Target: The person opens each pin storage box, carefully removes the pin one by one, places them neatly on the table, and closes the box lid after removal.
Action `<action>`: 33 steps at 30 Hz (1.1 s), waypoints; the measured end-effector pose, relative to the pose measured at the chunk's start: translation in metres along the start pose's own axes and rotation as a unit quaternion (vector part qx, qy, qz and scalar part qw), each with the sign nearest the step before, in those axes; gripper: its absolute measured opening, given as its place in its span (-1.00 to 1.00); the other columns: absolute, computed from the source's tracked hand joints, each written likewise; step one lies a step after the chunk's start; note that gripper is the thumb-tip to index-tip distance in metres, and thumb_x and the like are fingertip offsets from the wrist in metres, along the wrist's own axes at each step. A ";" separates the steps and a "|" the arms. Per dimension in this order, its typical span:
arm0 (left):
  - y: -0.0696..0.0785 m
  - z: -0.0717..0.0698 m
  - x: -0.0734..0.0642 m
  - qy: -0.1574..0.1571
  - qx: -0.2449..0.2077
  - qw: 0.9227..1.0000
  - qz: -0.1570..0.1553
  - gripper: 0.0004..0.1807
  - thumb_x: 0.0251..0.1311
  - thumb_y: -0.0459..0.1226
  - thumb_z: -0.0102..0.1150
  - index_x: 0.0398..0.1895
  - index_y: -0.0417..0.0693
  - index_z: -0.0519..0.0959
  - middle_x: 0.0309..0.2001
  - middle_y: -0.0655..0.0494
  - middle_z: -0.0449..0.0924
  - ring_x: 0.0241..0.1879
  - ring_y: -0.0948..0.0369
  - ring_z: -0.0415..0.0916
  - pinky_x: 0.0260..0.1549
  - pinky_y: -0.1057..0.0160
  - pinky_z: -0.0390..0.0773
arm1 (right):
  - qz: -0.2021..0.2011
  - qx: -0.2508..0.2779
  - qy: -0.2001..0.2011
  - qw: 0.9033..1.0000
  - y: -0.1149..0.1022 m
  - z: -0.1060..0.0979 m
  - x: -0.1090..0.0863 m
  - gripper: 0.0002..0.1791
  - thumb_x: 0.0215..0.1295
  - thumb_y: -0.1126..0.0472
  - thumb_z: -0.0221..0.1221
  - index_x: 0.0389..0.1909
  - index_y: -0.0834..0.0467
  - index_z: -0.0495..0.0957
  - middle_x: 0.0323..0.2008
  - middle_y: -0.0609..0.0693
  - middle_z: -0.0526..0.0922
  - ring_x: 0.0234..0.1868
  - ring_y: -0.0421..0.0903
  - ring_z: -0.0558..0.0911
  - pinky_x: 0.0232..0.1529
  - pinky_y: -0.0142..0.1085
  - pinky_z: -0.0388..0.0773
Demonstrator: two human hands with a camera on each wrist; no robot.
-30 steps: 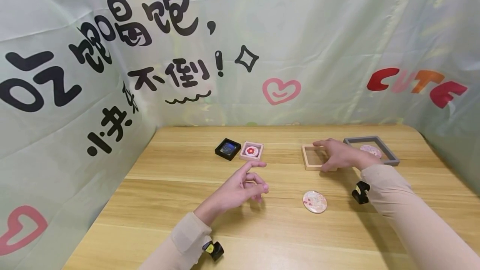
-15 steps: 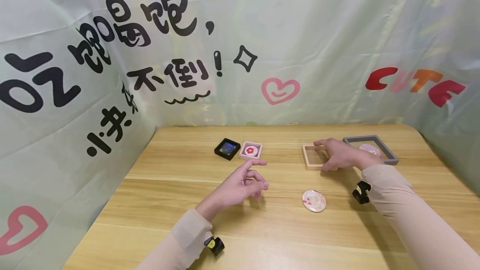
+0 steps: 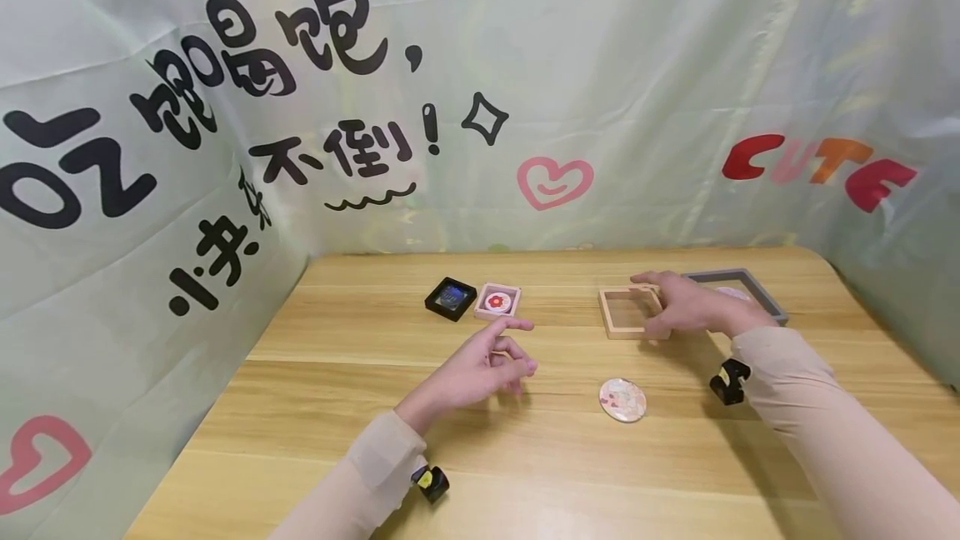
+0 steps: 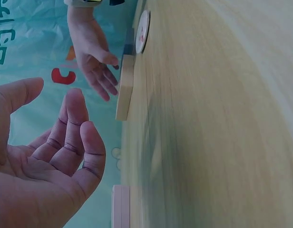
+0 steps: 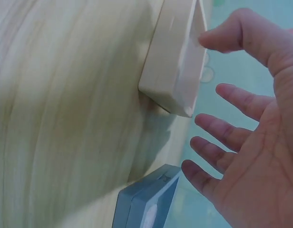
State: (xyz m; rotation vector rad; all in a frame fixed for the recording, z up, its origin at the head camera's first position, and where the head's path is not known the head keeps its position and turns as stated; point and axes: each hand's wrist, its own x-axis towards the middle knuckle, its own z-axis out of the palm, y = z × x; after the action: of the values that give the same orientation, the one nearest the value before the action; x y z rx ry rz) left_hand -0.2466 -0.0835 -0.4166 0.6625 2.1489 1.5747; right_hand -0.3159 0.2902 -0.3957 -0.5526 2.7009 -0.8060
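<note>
My right hand [image 3: 686, 307] hovers over a peach square frame [image 3: 606, 317] with a see-through middle, its fingers spread and loosely bent. In the right wrist view the thumb [image 5: 232, 33] overlaps the upper rim of that frame, and the other fingers hang apart from it. A flat round badge [image 3: 622, 400] with a pinkish picture lies on the table nearer me. My left hand [image 3: 472, 369] is held above the table, fingers loosely curled around nothing. Just beyond it sits a small pink frame [image 3: 487, 316] holding a round badge with a red flower [image 3: 498, 302].
Left of the pink frame stands a black square frame [image 3: 442, 314] with a dark blue inside. A grey frame [image 3: 765, 296] with a pale round badge [image 3: 731, 293] inside is partly behind my right hand. Printed cloth [image 3: 637, 123] walls the wooden table [image 3: 315, 432].
My right hand has shifted slightly to the right relative to the peach frame, covering less of it and more of the grey one. The head view has turned a little; my left hand keeps its pose.
</note>
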 end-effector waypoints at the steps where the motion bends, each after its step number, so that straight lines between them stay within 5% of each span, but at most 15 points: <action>1: 0.000 0.000 0.001 0.000 0.003 1.000 0.000 -0.38 0.49 -0.19 0.31 0.53 0.19 0.35 -0.10 0.04 0.76 -0.29 0.02 0.74 -0.24 0.12 0.69 | -0.003 -0.006 0.008 1.000 0.001 -0.001 -0.001 0.03 0.16 0.25 0.42 0.60 0.44 0.14 -0.14 0.36 0.65 -0.33 0.04 0.55 -0.21 -0.13 0.57; 3: 0.001 0.000 0.002 -0.001 0.011 1.000 0.001 -0.39 0.49 -0.17 0.32 0.52 0.21 0.36 -0.10 0.04 0.76 -0.28 -0.01 0.74 -0.23 0.11 0.69 | -0.006 -0.021 0.026 0.999 0.003 -0.003 -0.004 -0.03 0.22 0.22 0.41 0.58 0.41 0.19 0.12 0.51 0.60 0.00 0.28 0.63 0.00 0.09 0.64; 5: 0.002 0.000 0.003 -0.003 0.016 1.000 0.003 -0.41 0.49 -0.17 0.31 0.52 0.21 0.37 -0.10 0.02 0.76 -0.28 -0.05 0.74 -0.21 0.07 0.70 | -0.011 -0.038 0.045 0.998 0.006 -0.005 -0.007 -0.08 0.29 0.17 0.41 0.57 0.40 0.23 0.45 0.54 0.37 0.36 0.46 0.47 0.26 0.30 0.55; 7: 0.002 0.001 0.005 -0.006 0.020 1.000 0.005 -0.42 0.50 -0.16 0.31 0.51 0.21 0.38 -0.08 -0.04 0.76 -0.26 -0.11 0.74 -0.19 0.04 0.71 | -0.006 -0.044 0.053 0.998 0.009 -0.007 -0.009 -0.12 0.36 0.15 0.38 0.57 0.39 0.22 0.48 0.55 0.34 0.45 0.55 0.37 0.34 0.42 0.46; 15: 0.001 0.005 0.011 -0.019 0.035 0.999 0.013 -0.43 0.51 -0.16 0.29 0.52 0.19 0.39 -0.04 -0.14 0.76 -0.24 -0.20 0.74 -0.22 0.04 0.71 | -0.001 -0.066 0.082 0.995 0.023 -0.021 -0.017 -0.19 0.45 0.17 0.32 0.53 0.48 0.22 0.44 0.58 0.37 0.40 0.57 0.40 0.34 0.45 0.43; 25: 0.007 0.015 0.018 -0.022 0.063 0.998 0.012 -0.41 0.50 -0.14 0.31 0.52 0.18 0.39 -0.13 0.16 0.75 -0.21 -0.16 0.75 -0.28 0.07 0.72 | 0.108 -0.094 0.121 0.982 0.057 -0.036 -0.035 -0.11 0.40 0.05 0.31 0.50 0.54 0.19 0.21 0.64 0.52 0.20 0.56 0.48 0.16 0.44 0.37; 33: 0.009 0.023 0.026 -0.031 0.065 0.997 0.010 -0.41 0.48 -0.12 0.33 0.50 0.17 0.40 -0.14 0.15 0.73 -0.22 -0.15 0.75 -0.30 -0.01 0.77 | 0.184 -0.069 0.143 0.970 0.067 -0.033 -0.053 0.03 0.35 -0.09 0.35 0.48 0.53 0.08 0.27 0.74 0.19 0.19 0.71 0.21 0.07 0.53 0.32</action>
State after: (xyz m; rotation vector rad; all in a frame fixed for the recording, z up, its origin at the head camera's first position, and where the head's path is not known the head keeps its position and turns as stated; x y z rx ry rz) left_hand -0.2534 -0.0483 -0.4157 0.7674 2.2190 1.4130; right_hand -0.2988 0.3801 -0.3996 0.0522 3.0039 -0.6407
